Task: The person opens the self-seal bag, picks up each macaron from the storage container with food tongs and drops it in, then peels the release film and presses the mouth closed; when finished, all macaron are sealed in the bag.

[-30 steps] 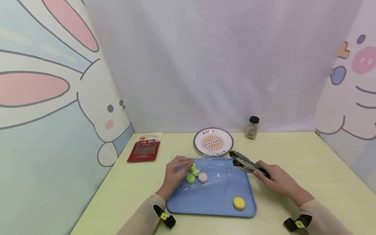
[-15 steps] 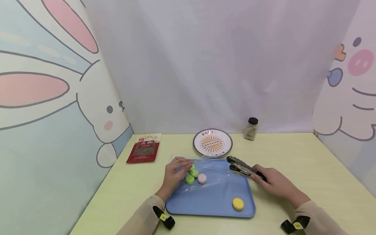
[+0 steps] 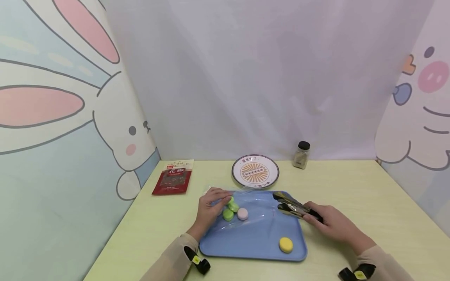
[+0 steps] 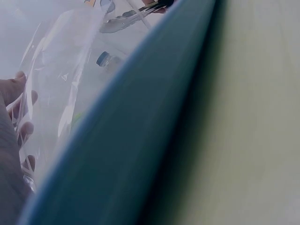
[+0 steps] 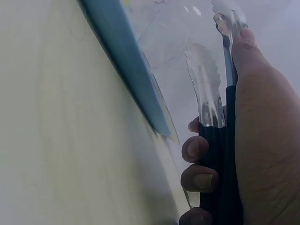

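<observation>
At the tray's left side my left hand [image 3: 209,207] holds a clear plastic bag [image 4: 61,70], its fingers curled at the bag's edge in the left wrist view. Several green macarons [image 3: 228,214] and a pale pink one [image 3: 242,214] lie together under or inside the clear film, partly hidden by the hand. My right hand [image 3: 332,222] grips metal tongs [image 3: 291,205] by their dark handles. The tongs' arms are spread, with nothing between their scalloped tips, over the tray's back right corner. A yellow macaron [image 3: 286,245] lies apart at the front right of the blue tray [image 3: 253,246].
Behind the tray stands a round white plate [image 3: 255,183] with an orange pattern. A jar with a black lid [image 3: 301,156] is at the back right of the table [image 3: 351,183]. To the back left lies a red packet [image 3: 173,180]. Printed walls close off both sides.
My right hand and the tongs have come slightly down and nearer, so the tips now overlap the tray's back edge. The left hand, bag and macarons stay about where they were.
</observation>
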Action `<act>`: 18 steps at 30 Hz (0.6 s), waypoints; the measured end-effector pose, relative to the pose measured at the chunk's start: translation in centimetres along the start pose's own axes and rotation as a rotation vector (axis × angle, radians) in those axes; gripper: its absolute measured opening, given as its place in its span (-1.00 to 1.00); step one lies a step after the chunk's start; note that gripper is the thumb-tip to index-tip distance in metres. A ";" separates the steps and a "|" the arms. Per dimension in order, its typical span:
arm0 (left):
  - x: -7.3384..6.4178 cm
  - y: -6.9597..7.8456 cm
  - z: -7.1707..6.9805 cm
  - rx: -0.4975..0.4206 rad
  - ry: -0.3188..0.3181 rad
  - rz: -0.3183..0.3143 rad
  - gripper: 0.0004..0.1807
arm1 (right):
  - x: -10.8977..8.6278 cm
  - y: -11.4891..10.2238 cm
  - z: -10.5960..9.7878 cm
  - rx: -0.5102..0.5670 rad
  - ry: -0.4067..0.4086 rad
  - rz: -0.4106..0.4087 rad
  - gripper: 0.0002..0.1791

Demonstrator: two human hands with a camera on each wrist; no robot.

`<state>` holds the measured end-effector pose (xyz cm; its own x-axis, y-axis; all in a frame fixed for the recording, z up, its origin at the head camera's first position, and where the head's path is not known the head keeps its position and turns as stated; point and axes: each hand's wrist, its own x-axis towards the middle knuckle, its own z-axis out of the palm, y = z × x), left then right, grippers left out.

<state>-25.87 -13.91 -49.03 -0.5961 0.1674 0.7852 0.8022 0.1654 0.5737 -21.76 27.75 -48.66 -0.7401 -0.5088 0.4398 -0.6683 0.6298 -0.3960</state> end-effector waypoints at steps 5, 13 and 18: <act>-0.2 -0.3 0.1 0.004 -0.004 -0.024 -0.83 | -0.9 0.0 -0.2 0.005 0.005 -0.038 -0.64; -0.4 -0.4 0.1 0.006 -0.011 -0.032 -0.84 | -2.9 -0.5 -1.1 -0.093 0.007 -0.070 -0.55; -0.2 -0.4 0.1 0.009 -0.004 -0.028 -0.84 | -3.4 -1.5 -2.5 -0.267 0.068 -0.181 -0.32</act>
<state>-26.03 -13.95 -49.45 -0.6184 0.1663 0.7681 0.7849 0.1792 0.5932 -18.06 29.93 -47.55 -0.5983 -0.5918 0.5402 -0.7386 0.6687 -0.0854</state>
